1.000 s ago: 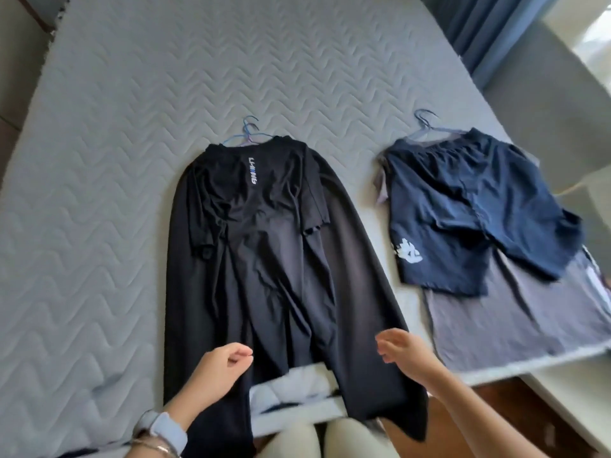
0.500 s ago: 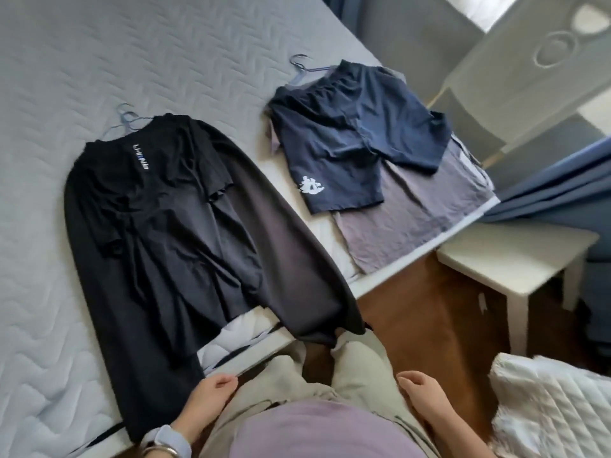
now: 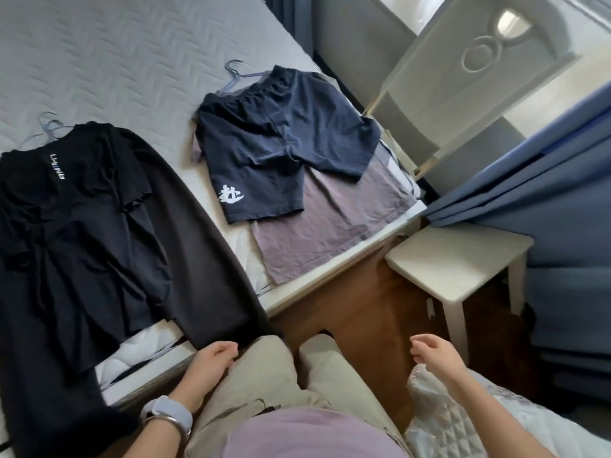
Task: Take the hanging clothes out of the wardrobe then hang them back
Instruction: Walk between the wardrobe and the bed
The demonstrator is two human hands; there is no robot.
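Black clothes (image 3: 99,233) on light blue hangers (image 3: 49,127) lie flat on the grey quilted mattress (image 3: 115,61), at the left. To their right lie navy shorts (image 3: 274,137) with a white logo, on top of a grey garment (image 3: 330,226), with another hanger (image 3: 234,76) at their top. My left hand (image 3: 211,361) hangs by my thigh near the black hem, fingers loosely curled, holding nothing. My right hand (image 3: 433,358) is out to the right over the floor, relaxed and empty.
A white stool (image 3: 459,259) stands on the brown wooden floor (image 3: 357,312) right of the bed. Blue curtains (image 3: 545,193) hang at the right, a white carved panel (image 3: 479,61) behind. A quilted white cover (image 3: 463,424) lies at the lower right.
The view has swung right, away from the bed. Both hands have come off the black clothes and dropped to my sides, and the stool and curtains have come into view.
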